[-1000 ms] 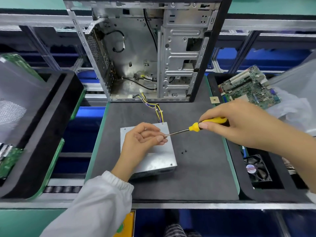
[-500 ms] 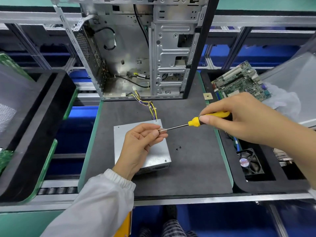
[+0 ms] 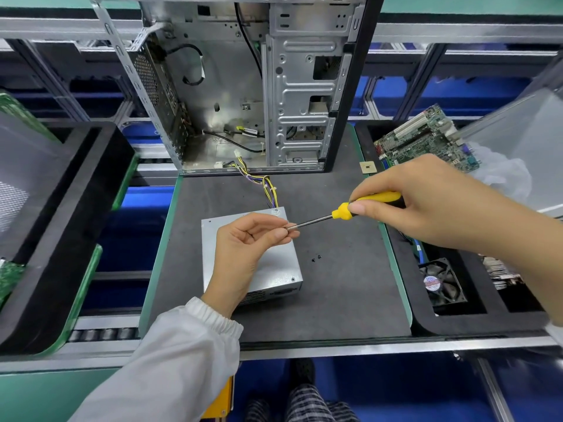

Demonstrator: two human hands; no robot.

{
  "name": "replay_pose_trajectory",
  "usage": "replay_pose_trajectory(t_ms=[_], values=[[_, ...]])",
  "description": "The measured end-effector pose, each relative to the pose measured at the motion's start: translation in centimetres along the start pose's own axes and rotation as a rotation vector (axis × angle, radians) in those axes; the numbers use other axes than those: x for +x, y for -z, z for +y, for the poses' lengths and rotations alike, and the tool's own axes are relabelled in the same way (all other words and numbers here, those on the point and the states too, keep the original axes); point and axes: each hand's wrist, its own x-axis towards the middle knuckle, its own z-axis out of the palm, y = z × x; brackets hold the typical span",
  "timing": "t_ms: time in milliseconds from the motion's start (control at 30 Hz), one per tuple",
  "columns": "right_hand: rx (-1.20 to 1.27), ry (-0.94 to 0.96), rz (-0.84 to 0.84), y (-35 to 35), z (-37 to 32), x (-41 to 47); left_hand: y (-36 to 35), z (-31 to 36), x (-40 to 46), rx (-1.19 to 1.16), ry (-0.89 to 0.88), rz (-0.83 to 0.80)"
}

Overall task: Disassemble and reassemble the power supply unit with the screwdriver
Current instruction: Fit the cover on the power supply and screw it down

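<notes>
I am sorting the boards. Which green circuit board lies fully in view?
The motherboard at the right, beyond the right hand; the left boards are cut off.

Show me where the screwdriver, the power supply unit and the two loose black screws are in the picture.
screwdriver (image 3: 342,213): head view, on the yellow collar of its handle.
power supply unit (image 3: 278,266): head view, on its bare metal top, right of the wrist.
loose black screws (image 3: 316,258): head view, on the pair lying on the grey mat.
</notes>
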Motion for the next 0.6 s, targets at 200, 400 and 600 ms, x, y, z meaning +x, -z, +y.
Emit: replay_pose_trajectory(t_ms=[200,400,600], values=[[0.006,-0.015,-0.022,-0.3,-0.3,0.1,0.3,-0.7,-0.5,0.002,0.006,-0.04],[-0.104,-0.004,-0.047,-0.1,-0.3,0.1,1.9,-0.5,-0.2,0.251,0.101,-0.21],[-0.508,0.149,-0.206,-1.5,-1.1,0.3,3.2,-0.5,-0.5,0.909,-0.048,-0.419]])
